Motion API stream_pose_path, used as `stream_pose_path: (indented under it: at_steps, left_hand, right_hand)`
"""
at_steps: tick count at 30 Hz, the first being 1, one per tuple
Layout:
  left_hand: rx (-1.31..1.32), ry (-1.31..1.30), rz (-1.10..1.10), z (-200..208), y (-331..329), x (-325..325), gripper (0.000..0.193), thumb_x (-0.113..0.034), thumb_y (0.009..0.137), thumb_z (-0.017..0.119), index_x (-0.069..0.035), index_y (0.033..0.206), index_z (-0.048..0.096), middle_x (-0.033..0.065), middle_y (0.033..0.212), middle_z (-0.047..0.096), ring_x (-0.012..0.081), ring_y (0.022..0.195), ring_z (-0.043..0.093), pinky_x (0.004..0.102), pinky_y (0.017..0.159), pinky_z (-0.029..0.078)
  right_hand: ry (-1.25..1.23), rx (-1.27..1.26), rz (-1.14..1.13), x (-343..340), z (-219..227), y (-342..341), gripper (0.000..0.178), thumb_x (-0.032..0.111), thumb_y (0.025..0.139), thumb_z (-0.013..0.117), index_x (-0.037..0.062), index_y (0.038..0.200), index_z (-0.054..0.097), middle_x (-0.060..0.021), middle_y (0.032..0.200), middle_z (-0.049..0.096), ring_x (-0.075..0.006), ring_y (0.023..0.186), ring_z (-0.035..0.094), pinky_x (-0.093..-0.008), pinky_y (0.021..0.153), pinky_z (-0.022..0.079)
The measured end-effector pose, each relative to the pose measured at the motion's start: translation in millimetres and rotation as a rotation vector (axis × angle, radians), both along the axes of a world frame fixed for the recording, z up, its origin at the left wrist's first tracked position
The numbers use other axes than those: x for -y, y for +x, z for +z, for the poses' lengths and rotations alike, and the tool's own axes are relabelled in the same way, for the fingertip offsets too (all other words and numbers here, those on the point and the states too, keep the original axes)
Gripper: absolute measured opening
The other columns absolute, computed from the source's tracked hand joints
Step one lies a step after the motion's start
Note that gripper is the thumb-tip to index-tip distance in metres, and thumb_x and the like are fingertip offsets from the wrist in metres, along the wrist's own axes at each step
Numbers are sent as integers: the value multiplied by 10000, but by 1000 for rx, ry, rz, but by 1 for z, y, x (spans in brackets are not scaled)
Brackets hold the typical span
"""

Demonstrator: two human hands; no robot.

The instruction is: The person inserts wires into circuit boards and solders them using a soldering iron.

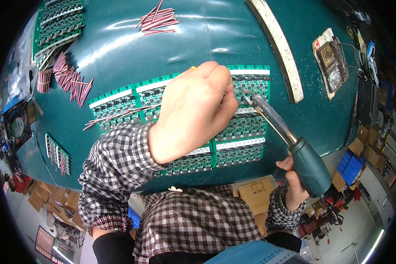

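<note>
My left hand (193, 110) is over the middle of the green circuit boards (242, 152), its fingertips pinched together near the upper right board. What they pinch is hidden behind the fingers. Thin red, white and black wires (123, 115) lie across the left boards and run up to this hand. My right hand (295, 182) grips the dark green handle of a soldering iron (310, 169). The iron's tip points up and left, close beside my left fingertips, above the board. Rows of white and black parts cover the boards.
Loose red-and-white wires (160, 21) lie at the far side, with more wires (68, 75) at the left. Boards are stacked (59, 22) far left, near a small fan (17, 125). A pale curved strip (279, 50) and a soldering stand (332, 61) are at right.
</note>
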State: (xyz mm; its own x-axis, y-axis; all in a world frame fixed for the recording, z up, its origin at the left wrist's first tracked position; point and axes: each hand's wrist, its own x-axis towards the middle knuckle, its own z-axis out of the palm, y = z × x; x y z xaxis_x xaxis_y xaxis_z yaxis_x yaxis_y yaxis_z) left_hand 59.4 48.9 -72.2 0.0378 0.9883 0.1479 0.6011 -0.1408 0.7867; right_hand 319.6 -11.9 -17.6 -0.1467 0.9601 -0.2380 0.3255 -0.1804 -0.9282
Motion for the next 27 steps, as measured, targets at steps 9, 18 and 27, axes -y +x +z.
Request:
stream_pose_path:
  at_steps: [9, 18, 27]
  left_hand:
    - [-14, 4, 1, 1, -1, 0, 129, 16, 627, 595, -42, 665, 486, 66, 615, 468, 215, 540, 485, 308, 500, 386]
    - [-92, 9, -4, 0, 0, 4, 136, 13, 632, 604, -48, 685, 495, 62, 636, 477, 212, 557, 497, 309, 506, 399]
    - [-79, 22, -13, -1, 1, 4, 150, -6, 632, 614, -60, 700, 491, 54, 633, 472, 204, 542, 483, 302, 490, 376]
  right_hand:
    - [18, 22, 28, 0, 2, -2, 699, 185, 694, 741, -42, 1211, 329, -159, 929, 603, -209, 796, 608, -331, 723, 493]
    - [5, -7, 77, 0, -2, 4, 711, 197, 690, 746, -55, 1204, 323, -156, 899, 610, -207, 800, 610, -326, 724, 490]
    - [-36, -28, -16, 3, -2, 1, 731, 180, 672, 760, -52, 1207, 319, -147, 871, 616, -214, 782, 617, -338, 728, 496]
